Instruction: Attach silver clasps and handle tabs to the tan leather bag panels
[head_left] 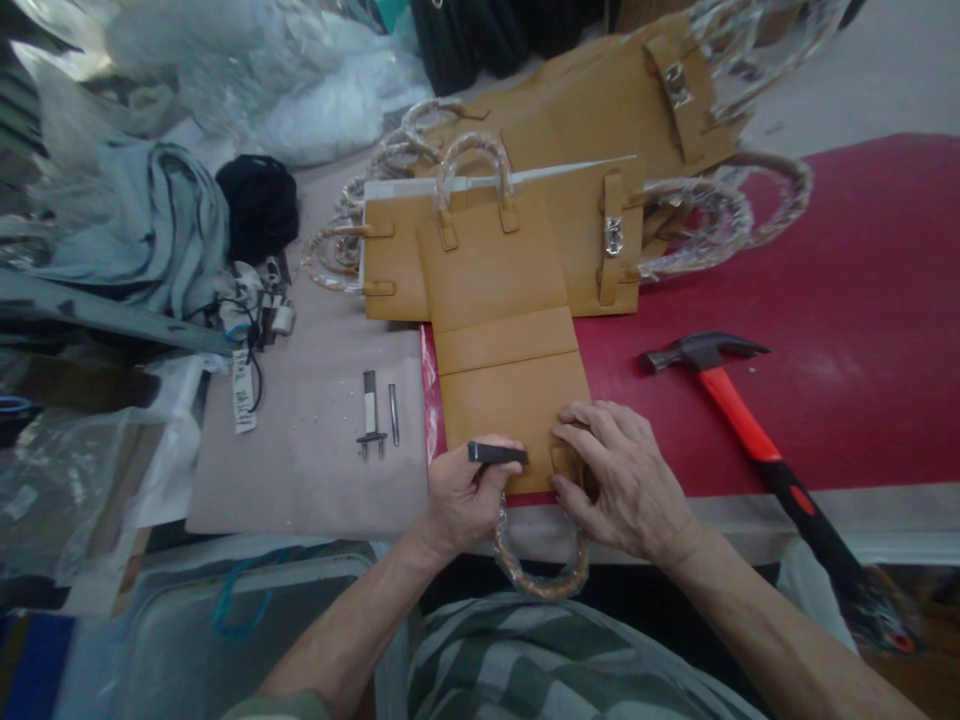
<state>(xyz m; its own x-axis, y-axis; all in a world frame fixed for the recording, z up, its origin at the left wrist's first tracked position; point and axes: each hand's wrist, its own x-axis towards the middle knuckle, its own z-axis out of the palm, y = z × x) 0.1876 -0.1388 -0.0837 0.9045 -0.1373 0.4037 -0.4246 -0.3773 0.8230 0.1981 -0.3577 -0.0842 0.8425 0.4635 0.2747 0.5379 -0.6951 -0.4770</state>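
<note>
A tan bag panel (510, 400) lies flat before me, one plastic-wrapped handle at its far end and another handle (544, 580) hanging over the near table edge. My left hand (472, 495) is closed around a short dark metal punch-like tool (491, 454), close above the panel's near end. Fingers of my right hand (622, 475) rest on the panel's near right corner, partly bent around a handle tab (562, 462). Whether they pinch the tab is hard to see, since the thumb and palm hide part of it.
A claw hammer (739, 400) with a red and black grip lies to the right on the red mat (847, 300). Left of the panel are a pronged metal tool (370, 415) and a thin metal rod (394, 414). More tan bags (585, 120) are piled behind.
</note>
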